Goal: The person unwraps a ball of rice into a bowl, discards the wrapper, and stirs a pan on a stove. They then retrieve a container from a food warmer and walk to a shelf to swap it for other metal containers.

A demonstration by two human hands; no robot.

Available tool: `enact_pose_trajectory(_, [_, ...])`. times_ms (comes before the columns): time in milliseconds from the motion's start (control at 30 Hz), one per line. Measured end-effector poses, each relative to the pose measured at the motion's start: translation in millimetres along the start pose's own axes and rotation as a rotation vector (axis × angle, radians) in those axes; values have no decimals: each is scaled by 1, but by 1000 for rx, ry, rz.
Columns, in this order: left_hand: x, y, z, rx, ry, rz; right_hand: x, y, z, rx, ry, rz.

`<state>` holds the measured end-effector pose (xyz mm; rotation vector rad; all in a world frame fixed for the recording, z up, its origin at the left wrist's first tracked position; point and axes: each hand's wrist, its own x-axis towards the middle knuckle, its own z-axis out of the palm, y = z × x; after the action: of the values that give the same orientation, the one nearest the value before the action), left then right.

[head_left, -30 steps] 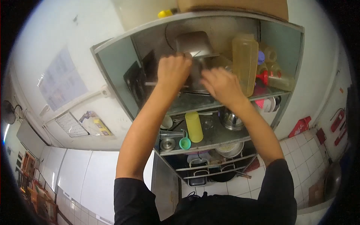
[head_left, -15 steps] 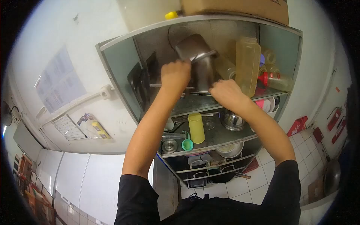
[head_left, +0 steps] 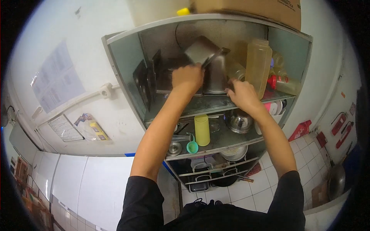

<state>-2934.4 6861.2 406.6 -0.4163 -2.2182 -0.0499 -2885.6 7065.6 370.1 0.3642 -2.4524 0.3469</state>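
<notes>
Inside the top shelf of a cabinet, my left hand (head_left: 187, 80) is closed on the rim of a tilted rectangular metal pan (head_left: 200, 49), which is blurred. A second metal pan (head_left: 216, 79) stands upright behind and below it. My right hand (head_left: 244, 95) is at the right side of that upright pan, thumb and forefinger apart close to its edge. A tall yellowish plastic container (head_left: 257, 69) stands just right of this hand. Left of my left hand, dark flat trays (head_left: 142, 82) lean against the side wall.
Clear bottles, one with a red cap (head_left: 272, 81), stand at the shelf's right end. Below are a yellow-green cup (head_left: 202, 130), a green strainer (head_left: 192, 147) and a steel pot (head_left: 238, 122). A cardboard box (head_left: 246, 11) sits on top of the cabinet.
The metal pan in my left hand has tilted and swung, exposing more of the pans behind. My right hand has shifted right, with its fingers loosened from the upright pan's lower corner.
</notes>
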Motion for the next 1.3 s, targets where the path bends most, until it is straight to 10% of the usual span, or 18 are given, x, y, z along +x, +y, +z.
enact_pose_trajectory(700, [2,4,6,-129,-138,-83,-7,2,33,222,93,184])
enact_pose_trajectory(1300, [-23,43,29,300,106,460,-8,8,44,249,148,174])
